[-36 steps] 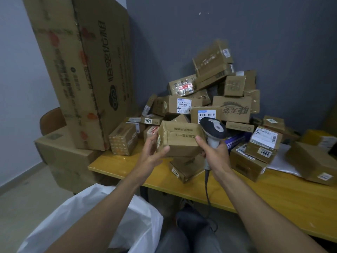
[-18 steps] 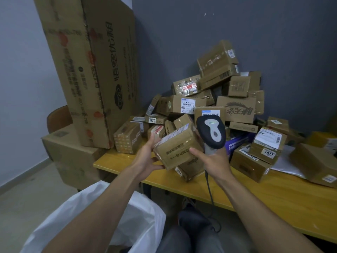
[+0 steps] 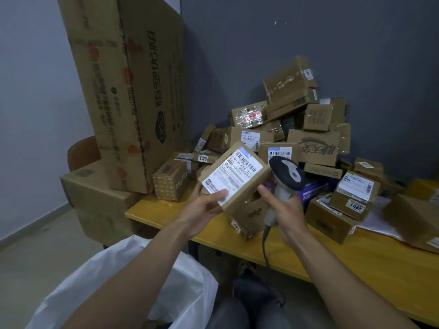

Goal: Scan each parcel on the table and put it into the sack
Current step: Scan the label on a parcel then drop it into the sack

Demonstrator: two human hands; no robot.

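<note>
We've got our left hand point(image 3: 204, 207) gripping a small brown cardboard parcel point(image 3: 247, 186), thumb pressed on its white shipping label point(image 3: 234, 174), which is tilted up toward us. It's held in the air over the near edge of the yellow wooden worktop point(image 3: 356, 257), not in the sack. Our right hand point(image 3: 285, 210) is wrapped round the grip of a black-and-grey handheld barcode scanner point(image 3: 286, 176), its head just beside the parcel's right corner. A heap of brown parcels point(image 3: 316, 148) sits behind on the worktop, and the white plastic sack point(image 3: 185, 281) is down below our left arm.
</note>
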